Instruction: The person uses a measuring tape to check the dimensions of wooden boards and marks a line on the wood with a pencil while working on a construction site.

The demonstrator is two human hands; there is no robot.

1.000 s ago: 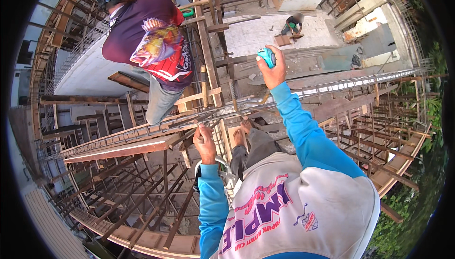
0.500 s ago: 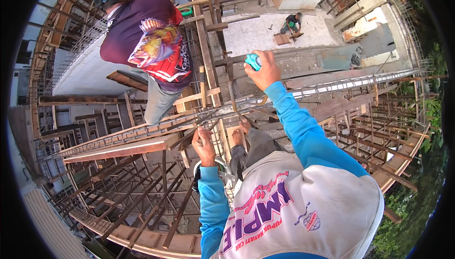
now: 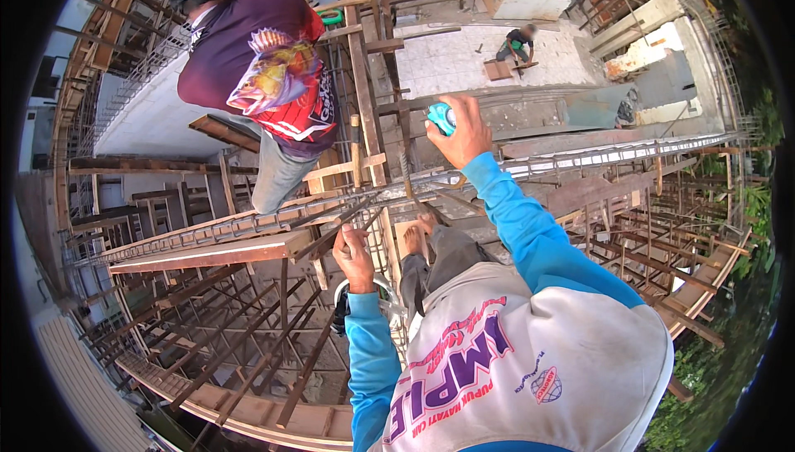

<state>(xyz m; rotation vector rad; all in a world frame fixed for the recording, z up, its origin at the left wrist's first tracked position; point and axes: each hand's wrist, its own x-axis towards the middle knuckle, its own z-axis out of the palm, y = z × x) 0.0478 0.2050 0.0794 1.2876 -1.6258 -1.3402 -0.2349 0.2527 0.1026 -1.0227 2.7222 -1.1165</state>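
Observation:
My right hand (image 3: 465, 131) is raised in front of me, fingers wrapped round a small turquoise tape measure (image 3: 441, 118) with a rounded case. Below it, to the left, my left hand (image 3: 354, 258) is closed, thumb against curled fingers. Whatever may be pinched there is too small to make out. A long rebar cage (image 3: 389, 195) crosses just beyond my left hand and under my right forearm. Beside it lies a wooden formwork board (image 3: 211, 253), its end close to my left hand. My bare feet rest on a small plank (image 3: 405, 228).
A co-worker (image 3: 257, 71) in a dark shirt and blue cap stands close by at the far left. Lower down, another person (image 3: 517, 44) crouches on a pale floor. Timber props (image 3: 248, 336) stand beneath on both sides. An upright wooden post (image 3: 356, 63) rises ahead.
My right hand has turned slightly with the tape measure still in it. My left hand has shifted a little to the left. The crouching person has moved slightly.

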